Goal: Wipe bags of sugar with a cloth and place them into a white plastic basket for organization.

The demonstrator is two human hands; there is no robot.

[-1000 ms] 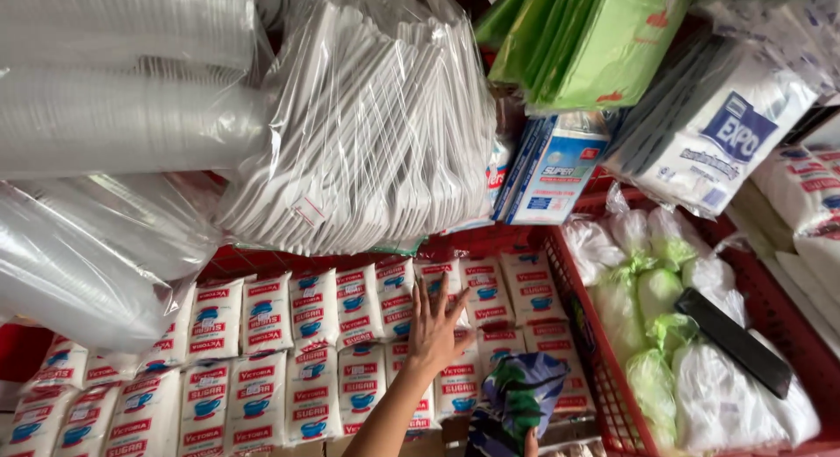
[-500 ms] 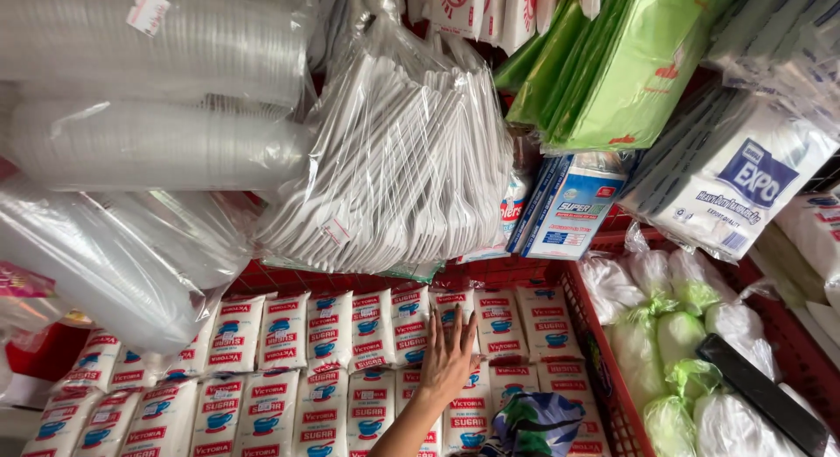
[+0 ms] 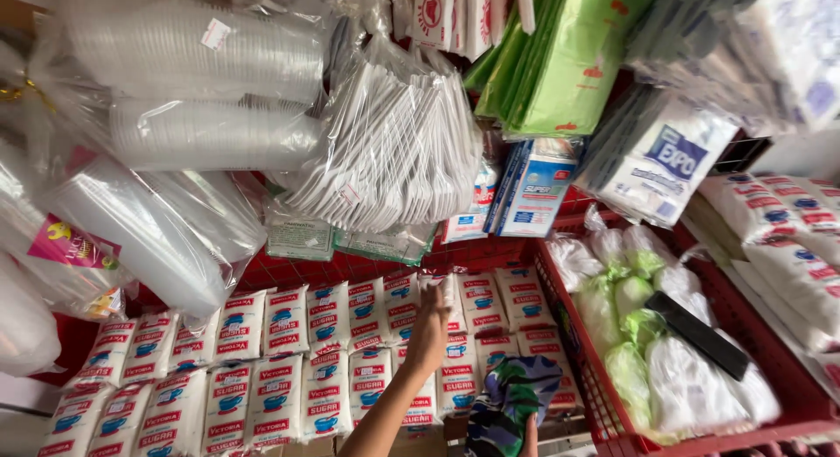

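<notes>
Reaching over the rows of white sugar bags in the red crate, the left hand rests open-fingered on one; pinching its top edge would lift it cleanly. Right hand grips a patterned cloth bag.

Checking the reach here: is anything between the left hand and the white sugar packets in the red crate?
Nothing visible. The left hand already rests on a sugar packet in the back row of the red crate, fingers on its top edge.

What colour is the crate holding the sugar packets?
Red crate, clearest in the head view behind the white packets.
</notes>
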